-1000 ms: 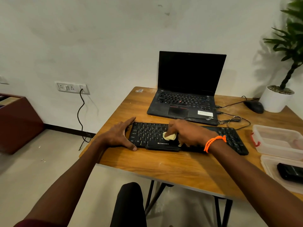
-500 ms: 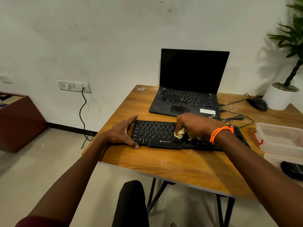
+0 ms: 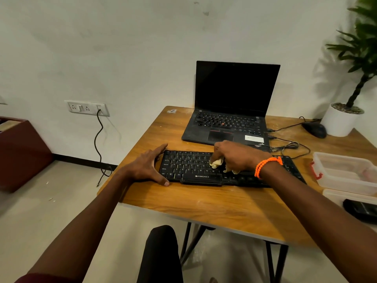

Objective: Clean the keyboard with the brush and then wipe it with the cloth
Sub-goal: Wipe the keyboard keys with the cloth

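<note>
Black keyboard (image 3: pixel 189 166) lying flat near the front of the wooden table (image 3: pixel 204 203), long side roughly parallel to the front edge, marked ZEBRONICS on the front lip. Right hand (image 3: pixel 236 157) over the middle of the key field, fingers curled tight round a bunched pale yellow cloth (image 3: pixel 216 162); cloth pressed against the keys, a small fold showing below the hand. Orange beaded bracelet (image 3: pixel 266 165) on the right wrist. Left hand (image 3: pixel 148 166) spread wide at the keyboard's left end, fingers straight, thumb along the front corner and forefinger along the rear corner, bracing the end; nothing held. Brush not identifiable anywhere in view.

Behind the keyboard: open black laptop (image 3: pixel 230 111), screen dark, close to the keyboard's rear edge. To its right: black mouse (image 3: pixel 314 129), cables (image 3: pixel 287 147) running across the table, white pot with a green plant (image 3: pixel 342 119) at the far right corner. At the right edge: clear plastic container (image 3: pixel 346 172) with a red clasp, just beside the keyboard's right end; nearer the viewer, a second tray with a dark object (image 3: pixel 361 210), identity unclear. Wall socket (image 3: pixel 86 108) with a black cord plugged in on the left wall; dark red box (image 3: pixel 20 152) on the floor.
</note>
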